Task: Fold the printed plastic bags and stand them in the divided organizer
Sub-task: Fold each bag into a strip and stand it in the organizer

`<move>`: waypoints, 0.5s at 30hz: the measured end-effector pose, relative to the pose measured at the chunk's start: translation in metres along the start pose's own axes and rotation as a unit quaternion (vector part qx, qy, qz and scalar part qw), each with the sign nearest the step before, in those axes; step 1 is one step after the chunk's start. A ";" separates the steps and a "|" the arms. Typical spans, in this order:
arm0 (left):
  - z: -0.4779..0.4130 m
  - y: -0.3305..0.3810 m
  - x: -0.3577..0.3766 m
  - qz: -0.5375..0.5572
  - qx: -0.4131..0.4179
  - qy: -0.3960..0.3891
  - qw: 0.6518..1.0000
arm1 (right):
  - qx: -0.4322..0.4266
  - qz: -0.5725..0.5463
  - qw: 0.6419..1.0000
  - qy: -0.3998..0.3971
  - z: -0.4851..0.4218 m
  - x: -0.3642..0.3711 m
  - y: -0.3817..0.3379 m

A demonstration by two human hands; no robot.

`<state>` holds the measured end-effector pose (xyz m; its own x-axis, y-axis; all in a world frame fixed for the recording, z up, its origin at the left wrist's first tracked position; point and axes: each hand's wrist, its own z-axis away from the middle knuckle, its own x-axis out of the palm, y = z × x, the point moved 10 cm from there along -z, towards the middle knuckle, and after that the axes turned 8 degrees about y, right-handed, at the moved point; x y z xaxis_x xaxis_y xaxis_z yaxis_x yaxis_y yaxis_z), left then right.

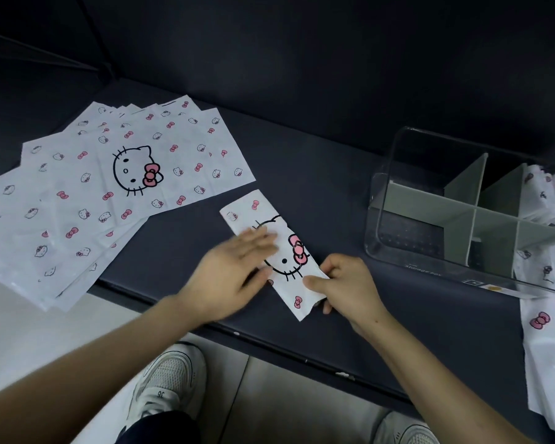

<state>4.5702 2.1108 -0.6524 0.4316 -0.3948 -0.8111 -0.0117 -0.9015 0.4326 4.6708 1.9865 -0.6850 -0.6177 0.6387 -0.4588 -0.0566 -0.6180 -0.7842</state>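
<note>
Head view: one printed plastic bag (284, 248), folded into a long narrow strip, lies on the dark padded surface (334, 174) near its front edge, between the stack of flat bags and the organizer. The left hand (234, 274) rests palm-down on the strip's middle, fingers straight and together, their outline motion-blurred. The right hand (346, 283) pinches the near right edge of the strip between thumb and curled fingers. The stack of unfolded bags (87, 200) is fanned out to the left, its near corner overhanging the surface edge. The clear organizer (455, 216) with grey dividers stands to the right, well apart from the strip. Folded bags (539, 197) stand upright in its far right compartment. More printed plastic (545, 331) lies at the right edge, in front of the organizer. White shoes (170, 379) show below, on a pale floor.
</note>
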 end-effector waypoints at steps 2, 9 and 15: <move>0.018 0.017 0.010 0.054 -0.006 -0.020 0.998 | 0.032 -0.042 0.999 -0.003 0.002 0.001 0.004; 0.015 0.013 0.009 0.046 -0.067 0.017 0.997 | 0.234 -0.264 0.932 -0.084 0.024 0.019 0.011; 0.015 -0.023 0.005 0.125 -0.304 0.048 0.943 | 0.103 -0.186 0.977 -0.007 0.012 -0.013 -0.014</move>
<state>4.5587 2.1264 -0.6723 0.5645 -0.5367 -0.6272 0.3829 -0.5029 0.7749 4.6704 1.9815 -0.6632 -0.5355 0.8308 -0.1514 -0.4342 -0.4247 -0.7944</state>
